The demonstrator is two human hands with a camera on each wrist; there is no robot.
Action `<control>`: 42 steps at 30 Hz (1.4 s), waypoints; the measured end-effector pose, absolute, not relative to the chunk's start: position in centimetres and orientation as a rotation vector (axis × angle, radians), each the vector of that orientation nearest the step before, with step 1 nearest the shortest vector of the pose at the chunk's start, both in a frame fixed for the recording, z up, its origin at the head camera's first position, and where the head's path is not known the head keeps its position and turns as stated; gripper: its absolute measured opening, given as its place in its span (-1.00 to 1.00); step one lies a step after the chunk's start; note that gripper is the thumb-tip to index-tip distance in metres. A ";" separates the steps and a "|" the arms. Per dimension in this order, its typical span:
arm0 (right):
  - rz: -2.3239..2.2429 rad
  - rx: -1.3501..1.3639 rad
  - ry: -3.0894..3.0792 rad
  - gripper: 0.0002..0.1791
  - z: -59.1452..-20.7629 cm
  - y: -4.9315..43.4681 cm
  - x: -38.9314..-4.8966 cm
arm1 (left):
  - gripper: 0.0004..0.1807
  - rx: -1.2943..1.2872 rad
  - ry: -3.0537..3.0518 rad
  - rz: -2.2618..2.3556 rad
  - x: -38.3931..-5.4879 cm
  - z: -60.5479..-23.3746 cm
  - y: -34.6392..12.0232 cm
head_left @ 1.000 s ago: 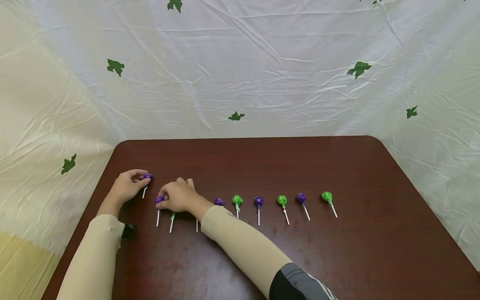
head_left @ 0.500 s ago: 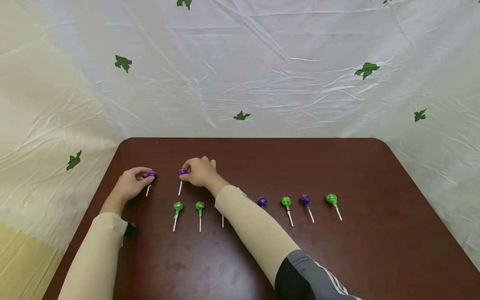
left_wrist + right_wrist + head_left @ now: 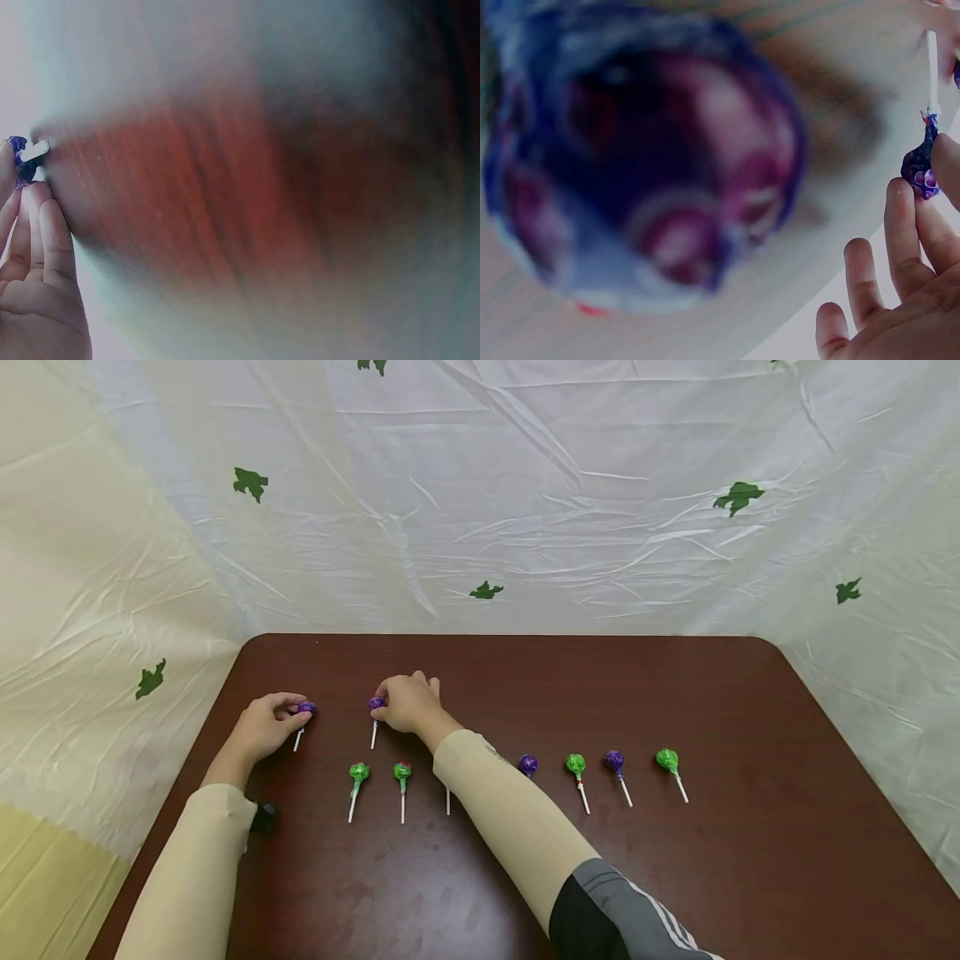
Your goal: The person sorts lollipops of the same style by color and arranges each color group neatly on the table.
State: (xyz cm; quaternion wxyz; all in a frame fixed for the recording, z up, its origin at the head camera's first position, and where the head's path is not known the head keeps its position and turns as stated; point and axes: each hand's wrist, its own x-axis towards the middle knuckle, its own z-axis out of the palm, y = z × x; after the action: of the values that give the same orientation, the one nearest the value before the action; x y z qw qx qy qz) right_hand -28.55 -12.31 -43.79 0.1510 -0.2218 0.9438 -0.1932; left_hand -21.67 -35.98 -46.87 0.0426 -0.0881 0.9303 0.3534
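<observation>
Near the table's back left, my left hand [image 3: 262, 727] pinches the wrapped head of a purple lollipop [image 3: 307, 707], its white stick pointing toward me. To the right of it, my right hand [image 3: 408, 703] holds another purple lollipop [image 3: 377, 702] between thumb and fingers. The right wrist view shows that lollipop [image 3: 922, 165] at the fingertips, stick away from the palm. Two green lollipops, one [image 3: 359, 772] left of the other [image 3: 402, 772], lie nearer me. A white stick [image 3: 447, 802] pokes out beside my right sleeve, its head hidden.
Further right along the row lie a purple lollipop [image 3: 528, 765], partly behind the sleeve, a green one [image 3: 575, 765], a purple one [image 3: 615, 760] and a green one [image 3: 667, 760]. A blurred purple wrapper [image 3: 645, 165] fills much of the right wrist view. White cloth [image 3: 525, 527] hangs behind the brown table [image 3: 712, 877].
My right hand has carried its purple lollipop from the row's left end toward the back and right, then slightly further right. My left hand keeps its hold in about the same place.
</observation>
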 end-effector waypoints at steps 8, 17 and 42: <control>-0.485 -0.641 2.719 -0.70 -44.0 -12.3 -28.4 | -0.53 -0.251 2.860 1.086 -21.6 -46.7 -35.7; -0.455 -0.646 2.722 -0.66 -44.2 -12.2 -28.5 | -0.53 -0.245 2.854 1.076 -21.5 -46.6 -35.7; -0.572 -0.659 2.735 -0.53 -43.9 -8.4 -29.0 | -0.39 -0.269 2.799 1.076 -20.5 -45.8 -36.1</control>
State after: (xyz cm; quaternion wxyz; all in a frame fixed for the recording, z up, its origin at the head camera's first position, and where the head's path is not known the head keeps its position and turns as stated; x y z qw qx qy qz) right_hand -29.04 -8.41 -43.86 0.1349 -0.2275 0.9440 -0.1973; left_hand -20.51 -36.09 -45.81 0.0655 -0.0892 0.9277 0.3566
